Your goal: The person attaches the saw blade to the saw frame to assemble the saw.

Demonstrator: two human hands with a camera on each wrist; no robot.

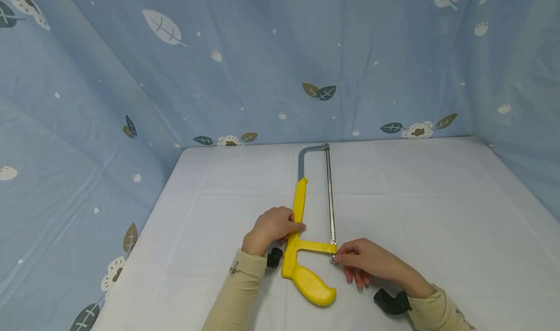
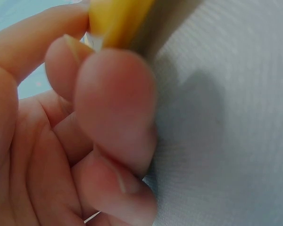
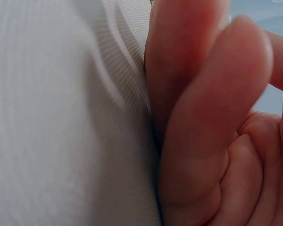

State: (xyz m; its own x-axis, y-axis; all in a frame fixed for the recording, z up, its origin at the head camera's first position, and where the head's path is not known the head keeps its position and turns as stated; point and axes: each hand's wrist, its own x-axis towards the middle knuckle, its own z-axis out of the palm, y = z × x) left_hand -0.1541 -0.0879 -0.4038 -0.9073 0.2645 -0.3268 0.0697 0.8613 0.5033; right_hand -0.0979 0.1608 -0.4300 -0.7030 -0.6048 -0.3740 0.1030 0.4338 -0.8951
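A hacksaw (image 1: 299, 202) with a yellow frame and handle lies flat on the white tabletop, its grey bow toward the back. My left hand (image 1: 273, 225) grips the yellow frame bar, thumb on top; the left wrist view shows curled fingers beside the yellow bar (image 2: 120, 21). At the blade's near end my right hand (image 1: 372, 258) pinches the small metal wing nut (image 1: 333, 259) below the yellow crosspiece. The thin blade (image 1: 330, 195) runs straight along the right side. In the right wrist view the fingers (image 3: 212, 113) hide the nut.
The white cloth-covered table (image 1: 415, 195) spreads around the saw. Blue curtains (image 1: 262, 63) with leaf and flower prints hang behind it and on both sides. Black camera mounts (image 1: 391, 302) sit at the wrists, close to the cloth.
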